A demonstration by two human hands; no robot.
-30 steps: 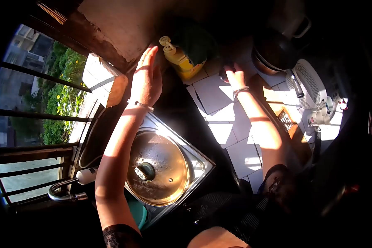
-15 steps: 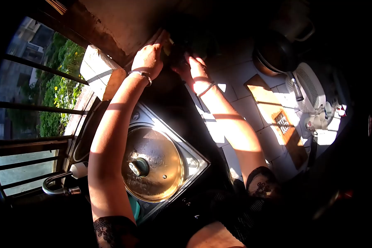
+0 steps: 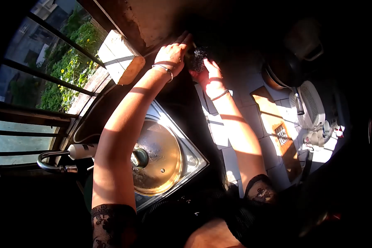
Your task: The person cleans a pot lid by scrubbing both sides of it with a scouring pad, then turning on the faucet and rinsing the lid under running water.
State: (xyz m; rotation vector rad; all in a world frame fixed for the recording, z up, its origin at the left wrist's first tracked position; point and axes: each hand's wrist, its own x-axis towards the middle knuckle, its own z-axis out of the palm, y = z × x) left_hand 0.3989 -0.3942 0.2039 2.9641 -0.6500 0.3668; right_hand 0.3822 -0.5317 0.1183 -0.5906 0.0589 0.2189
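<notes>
The right hand (image 3: pixel 208 80) has its grip closed on a dark, wiry scouring pad (image 3: pixel 200 58), with the thumb along the near edge of it and the other fingers partly in shadow beneath. The pad is in the air near the far wall, beyond the tiled desk (image 3: pixel 230 161). Just beside it, the left hand (image 3: pixel 172 56) reaches forward with its fingers stretched over a yellowish thing (image 3: pixel 190 51) (mostly lost in the dark); whether that grip is apart or together, I cannot tell.

Under the left forearm, a round, see-through lid (image 3: pixel 161 144) with a dark knob (image 3: pixel 142 157) lies within a shiny metal surround (image 3: pixel 193 159). A curved tap (image 3: pixel 49 166) is to the left of that arm, and a pale wooden block (image 3: pixel 119 58) rests by the barred window. Past the right forearm, a wooden board (image 3: pixel 269 108) lies on the tiles, near a white basket (image 3: pixel 313 105) and a dark pan (image 3: pixel 286 68).
</notes>
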